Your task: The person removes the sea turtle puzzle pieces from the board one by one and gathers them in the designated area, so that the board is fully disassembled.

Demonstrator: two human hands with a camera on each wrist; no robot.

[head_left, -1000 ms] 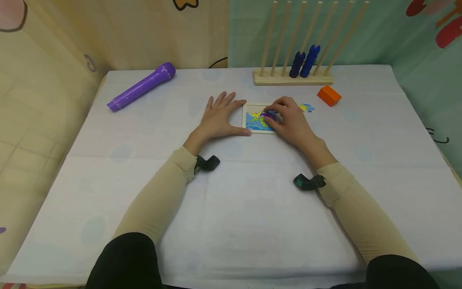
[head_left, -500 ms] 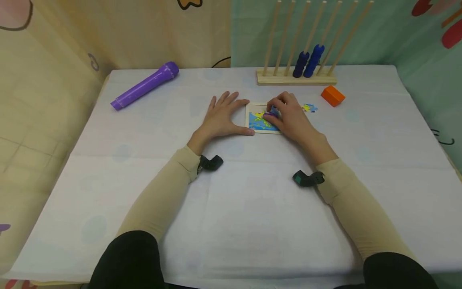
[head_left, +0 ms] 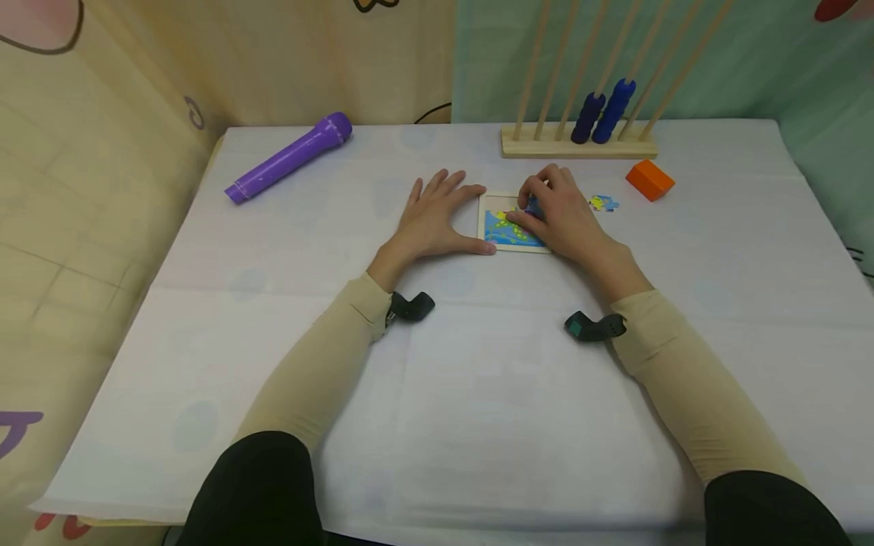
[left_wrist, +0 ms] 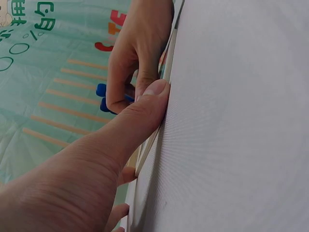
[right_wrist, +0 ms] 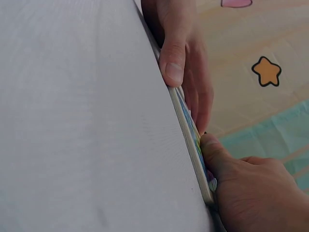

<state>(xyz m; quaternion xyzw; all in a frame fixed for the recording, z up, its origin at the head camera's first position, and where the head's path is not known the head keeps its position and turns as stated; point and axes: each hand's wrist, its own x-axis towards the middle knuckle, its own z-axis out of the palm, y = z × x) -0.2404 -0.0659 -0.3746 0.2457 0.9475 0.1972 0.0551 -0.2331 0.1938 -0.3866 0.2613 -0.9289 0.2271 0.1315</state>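
A small jigsaw puzzle in a pale wooden frame (head_left: 522,249) lies on the table, its picture blue with a yellow-green figure. My left hand (head_left: 429,225) spreads its fingers at the frame's left side, with the thumb against the lower left corner and the index finger near the upper left one. Over the frame's right part, my right hand (head_left: 572,220) pinches a blue and purple puzzle piece (head_left: 534,205), mostly covered by the fingers. In the right wrist view, the right thumb (right_wrist: 211,145) reaches over the picture. Just right of that hand lies a loose yellow and blue puzzle piece (head_left: 604,202).
An orange block (head_left: 650,180) sits to the right of the loose piece. Behind it stands a wooden rack (head_left: 580,149) with upright pegs and dark blue beads (head_left: 613,111) on two of them. A purple toy microphone (head_left: 290,158) lies at the back left.
My right fingers have shifted and turned slightly over the frame, and less of the purple piece shows now. My left hand keeps its place at the frame. The head view has shifted a little.
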